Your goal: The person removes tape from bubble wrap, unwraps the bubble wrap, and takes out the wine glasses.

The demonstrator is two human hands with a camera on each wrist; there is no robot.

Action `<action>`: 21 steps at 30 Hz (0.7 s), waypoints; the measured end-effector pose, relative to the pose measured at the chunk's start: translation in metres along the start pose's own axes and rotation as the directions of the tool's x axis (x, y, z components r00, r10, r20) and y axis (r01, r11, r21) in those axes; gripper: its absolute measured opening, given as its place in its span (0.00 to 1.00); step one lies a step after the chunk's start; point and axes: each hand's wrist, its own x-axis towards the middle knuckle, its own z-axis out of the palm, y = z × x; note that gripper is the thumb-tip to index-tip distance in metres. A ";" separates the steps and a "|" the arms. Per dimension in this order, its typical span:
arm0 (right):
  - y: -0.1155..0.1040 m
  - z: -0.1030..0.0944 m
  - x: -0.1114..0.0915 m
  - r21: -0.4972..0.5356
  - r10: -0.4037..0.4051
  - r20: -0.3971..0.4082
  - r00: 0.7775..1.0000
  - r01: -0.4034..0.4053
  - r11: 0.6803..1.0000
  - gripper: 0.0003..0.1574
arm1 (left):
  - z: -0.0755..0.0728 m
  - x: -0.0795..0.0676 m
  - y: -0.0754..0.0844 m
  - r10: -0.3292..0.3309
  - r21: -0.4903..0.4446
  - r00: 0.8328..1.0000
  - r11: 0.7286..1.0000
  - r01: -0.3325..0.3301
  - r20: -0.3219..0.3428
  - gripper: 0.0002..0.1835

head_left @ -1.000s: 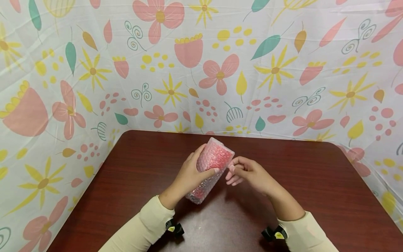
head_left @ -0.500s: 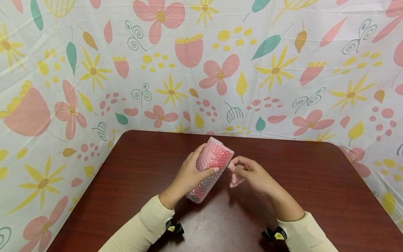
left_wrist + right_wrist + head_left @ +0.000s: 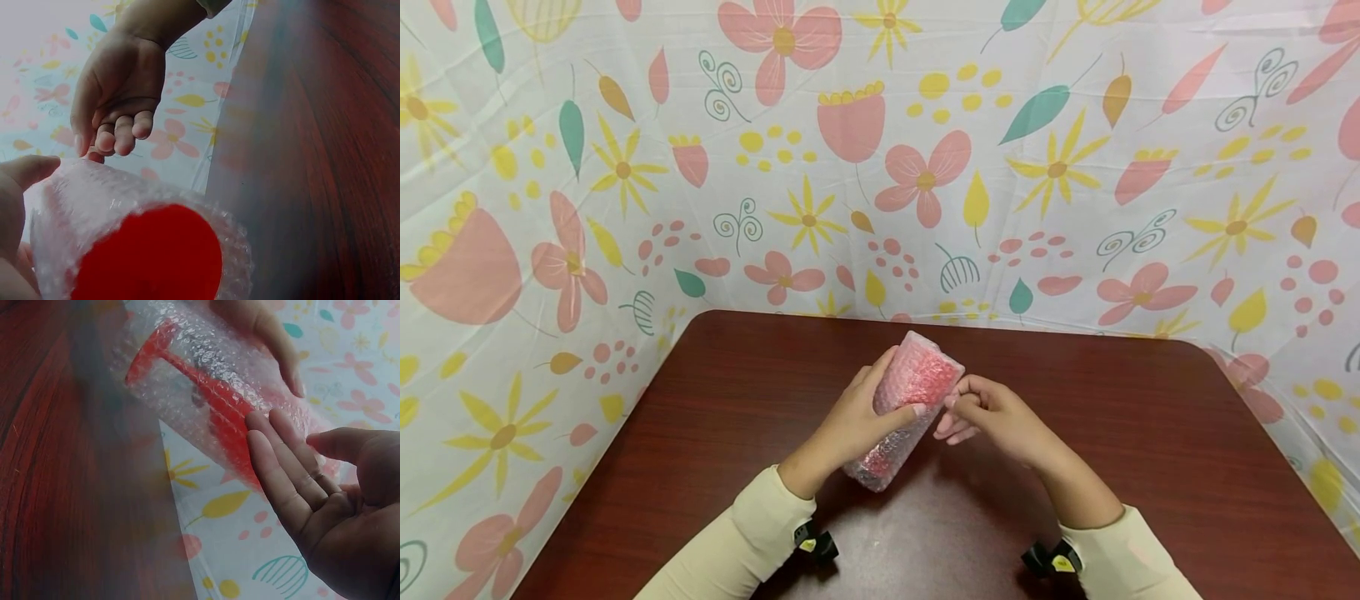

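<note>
A red goblet (image 3: 225, 409) lies inside a roll of clear bubble wrap (image 3: 917, 375), tilted above the table. Its round red foot (image 3: 156, 256) faces the left wrist camera, at the roll's near end. My left hand (image 3: 842, 421) grips the roll from the left side, thumb across the top. At the roll's right edge, my right hand (image 3: 1003, 421) has thumb and forefinger together, seeming to pinch the edge of the wrap. The forefinger's tip is partly hidden. The other fingers of that hand extend loosely beside the wrap.
A dark red-brown wooden table (image 3: 760, 358) lies under both hands. A white cloth (image 3: 865, 208) printed with flowers and leaves hangs behind it and along the sides. Black wrist cameras (image 3: 823, 546) sit below the sleeves.
My left hand and the wrapped goblet have shifted slightly right and toward me. The loose fingers of my right hand have moved a little, while its thumb and forefinger stay at the wrap's edge.
</note>
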 end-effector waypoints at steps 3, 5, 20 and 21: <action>0.000 0.000 0.000 0.011 0.002 0.005 1.000 -0.002 1.000 0.19 | 0.000 0.000 -0.001 0.002 0.002 1.000 1.000 -0.002 -0.007 0.48; 0.000 0.000 0.001 0.014 0.001 0.012 1.000 -0.001 1.000 0.19 | 0.000 0.001 -0.002 0.006 0.004 1.000 1.000 -0.006 -0.024 0.47; 0.001 0.001 0.000 0.023 -0.027 0.039 0.999 0.026 0.999 0.20 | 0.002 0.000 -0.001 0.054 -0.019 0.990 0.998 -0.057 -0.128 0.46; 0.001 0.001 0.000 0.025 -0.027 0.040 0.999 0.026 0.999 0.19 | 0.002 -0.001 -0.001 0.056 -0.020 0.990 0.998 -0.059 -0.130 0.46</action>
